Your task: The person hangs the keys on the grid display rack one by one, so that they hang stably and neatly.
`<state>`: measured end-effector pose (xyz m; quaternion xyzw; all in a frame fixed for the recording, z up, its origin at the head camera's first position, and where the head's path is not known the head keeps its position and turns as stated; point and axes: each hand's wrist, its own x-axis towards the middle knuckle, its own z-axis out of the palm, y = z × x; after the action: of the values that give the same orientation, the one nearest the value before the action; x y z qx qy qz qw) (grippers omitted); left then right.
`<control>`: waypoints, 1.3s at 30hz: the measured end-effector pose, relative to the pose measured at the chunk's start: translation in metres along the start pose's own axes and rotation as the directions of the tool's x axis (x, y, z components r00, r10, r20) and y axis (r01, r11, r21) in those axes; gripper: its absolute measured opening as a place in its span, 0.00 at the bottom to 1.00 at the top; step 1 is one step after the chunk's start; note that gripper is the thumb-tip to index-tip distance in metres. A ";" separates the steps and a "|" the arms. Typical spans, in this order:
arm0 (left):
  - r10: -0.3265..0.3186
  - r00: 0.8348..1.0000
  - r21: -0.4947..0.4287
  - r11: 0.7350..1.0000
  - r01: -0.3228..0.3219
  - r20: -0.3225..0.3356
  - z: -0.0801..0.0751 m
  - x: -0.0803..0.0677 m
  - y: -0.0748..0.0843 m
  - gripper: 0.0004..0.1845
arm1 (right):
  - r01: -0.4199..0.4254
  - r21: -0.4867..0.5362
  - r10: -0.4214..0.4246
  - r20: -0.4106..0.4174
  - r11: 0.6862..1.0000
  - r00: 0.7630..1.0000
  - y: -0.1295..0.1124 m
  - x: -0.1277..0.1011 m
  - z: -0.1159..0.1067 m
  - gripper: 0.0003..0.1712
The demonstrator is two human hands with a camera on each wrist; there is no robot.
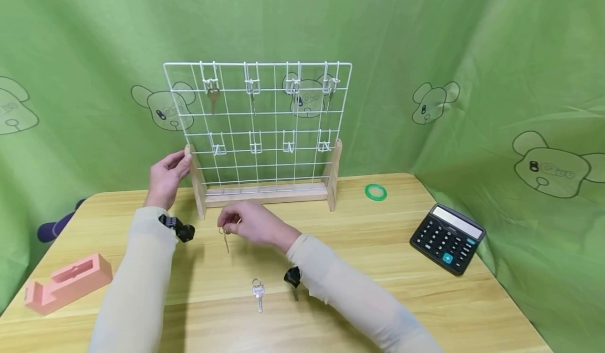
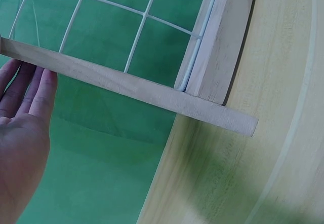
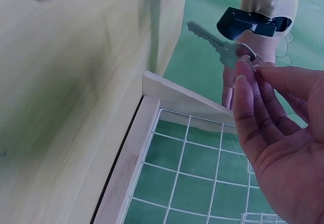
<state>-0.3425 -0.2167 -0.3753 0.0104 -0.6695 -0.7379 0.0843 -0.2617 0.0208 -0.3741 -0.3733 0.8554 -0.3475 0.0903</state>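
While the right hand (image 1: 252, 224) pinches a key (image 1: 225, 240) by its ring, just near of the rack (image 1: 257, 132) and above the table (image 1: 378, 269), the key hangs free from the fingertips (image 3: 246, 72). That light hold looks like the main risk: the ring could slip and the key drop. The left hand (image 1: 166, 177) rests with straight fingers against the rack's left wooden post (image 1: 196, 182), holding nothing. Should that hand let go, a push on the grid might tip the stand. Four upper hooks already carry keys; the lower hooks (image 1: 255, 147) are small, so the ring may miss one. A spare key (image 1: 258, 292) lies nearer.
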 end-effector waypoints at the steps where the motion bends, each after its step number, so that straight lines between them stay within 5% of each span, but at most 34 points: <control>1: -0.001 1.000 -0.004 1.000 0.001 0.001 0.000 0.000 0.001 0.31 | 0.001 0.003 -0.001 -0.003 1.000 1.000 0.000 0.001 -0.001 0.04; 21: -0.009 1.000 -0.027 1.000 0.009 -0.002 0.000 0.001 -0.001 0.31 | 0.025 -0.018 -0.026 -0.093 1.000 0.995 -0.008 0.025 -0.021 0.04; 30: -0.015 1.000 -0.031 0.999 0.015 -0.003 0.000 0.000 0.000 0.32 | 0.030 0.093 -0.014 -0.170 0.995 0.985 -0.011 0.034 -0.030 0.05; 39: -0.002 1.000 0.023 1.000 0.003 -0.012 0.000 0.000 -0.001 0.32 | 0.042 0.070 -0.027 -0.214 0.997 0.976 -0.010 0.041 -0.037 0.05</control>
<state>-0.3429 -0.2162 -0.3767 0.0167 -0.6775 -0.7302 0.0872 -0.2998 0.0071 -0.3354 -0.3452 0.8401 -0.4183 0.0058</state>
